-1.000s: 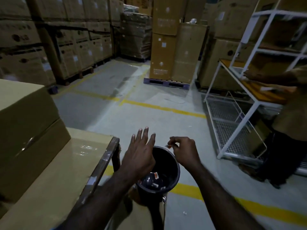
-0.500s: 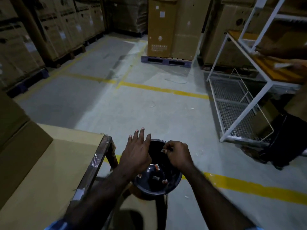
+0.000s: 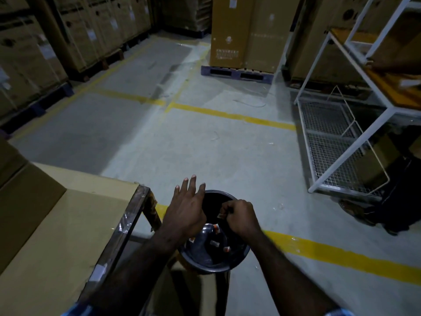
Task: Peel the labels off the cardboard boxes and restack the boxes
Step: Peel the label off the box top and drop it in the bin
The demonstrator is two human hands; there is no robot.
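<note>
Both my hands hover over a black bin [image 3: 237,258] low in the middle of the view. My left hand [image 3: 185,210] is flat with its fingers spread over the bin's left rim and holds nothing. My right hand [image 3: 240,215] is curled, pinching a small peeled label [image 3: 221,214] at its fingertips above the bin's opening. Several small orange-and-white label scraps [image 3: 214,242] lie inside the bin. To the left, a cardboard box [image 3: 27,201] rests on a cardboard-topped table [image 3: 75,224].
Pallets of stacked cardboard boxes [image 3: 246,33] stand at the back and along the left wall [image 3: 34,53]. A white wire-shelf rack [image 3: 337,133] stands at the right, with another person's dark legs [image 3: 401,201] beside it. Yellow lines [image 3: 341,254] cross the concrete floor.
The view has tilted down and moved closer to the bin. My right hand has sunk slightly over the opening, still pinching the label. My left hand stays spread over the rim.
</note>
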